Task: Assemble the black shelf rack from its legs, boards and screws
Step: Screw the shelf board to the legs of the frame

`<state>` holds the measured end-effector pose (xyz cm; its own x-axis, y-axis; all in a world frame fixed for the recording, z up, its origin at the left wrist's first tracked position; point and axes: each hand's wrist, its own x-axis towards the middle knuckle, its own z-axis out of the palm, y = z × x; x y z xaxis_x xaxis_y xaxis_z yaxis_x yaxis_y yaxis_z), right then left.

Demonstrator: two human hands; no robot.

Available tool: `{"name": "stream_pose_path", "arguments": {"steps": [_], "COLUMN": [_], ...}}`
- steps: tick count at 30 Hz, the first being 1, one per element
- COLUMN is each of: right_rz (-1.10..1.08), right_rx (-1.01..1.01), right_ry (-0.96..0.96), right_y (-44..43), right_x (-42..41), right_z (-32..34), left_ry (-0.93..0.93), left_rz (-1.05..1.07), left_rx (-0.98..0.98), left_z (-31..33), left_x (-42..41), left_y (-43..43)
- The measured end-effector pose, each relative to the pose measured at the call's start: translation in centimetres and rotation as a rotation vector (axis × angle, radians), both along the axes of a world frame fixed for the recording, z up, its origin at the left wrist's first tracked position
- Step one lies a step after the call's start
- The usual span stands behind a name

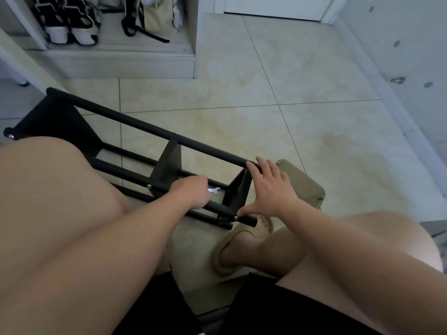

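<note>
Black shelf rack (135,122) lies on its side on the tiled floor (290,81), running from upper left of frame down to centre, with three boards already fixed between the legs.

Left hand (191,192): fingers clenched round a small silver wrench (216,190), whose open end points at the end board (238,189). Probably for tightening a fastener there.

Right hand (268,189): fingers spread and released, palm on the rack's near end, thumb beside a screw (235,217). Judged to be bracing the frame.

Room: pale tiles. An open cabinet at upper left holds shoes (70,22) and a bag (154,18).
</note>
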<state>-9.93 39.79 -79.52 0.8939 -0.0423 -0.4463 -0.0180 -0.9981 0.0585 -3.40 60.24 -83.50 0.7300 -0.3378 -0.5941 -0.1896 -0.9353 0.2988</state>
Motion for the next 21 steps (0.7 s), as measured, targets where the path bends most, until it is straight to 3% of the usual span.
{"name": "stream_pose_path", "arguments": {"steps": [4,8,17,21], "right_rz": [0.175,0.237,0.197,0.18], "right_rx": [-0.048,-0.017,0.086,0.105], "right_ry": [0.122,0.103,0.113,0.115], "right_y": [-0.6,-0.9,-0.7,-0.5], "right_x": [1.2,1.3,1.2,1.1], "right_z": [-0.8,-1.4,-1.7,-1.8], "left_ry": [0.127,0.246,0.315,0.445], "left_rz": [0.006,0.003,-0.086,0.103], "left_rx": [-0.026,-0.142,-0.245,-0.401], "left_z": [0.0,-0.3,-0.2,-0.9], "left_x": [1.0,2.2,3.6,3.0], "left_y": [-0.6,-1.3,-2.7,-3.8]}}
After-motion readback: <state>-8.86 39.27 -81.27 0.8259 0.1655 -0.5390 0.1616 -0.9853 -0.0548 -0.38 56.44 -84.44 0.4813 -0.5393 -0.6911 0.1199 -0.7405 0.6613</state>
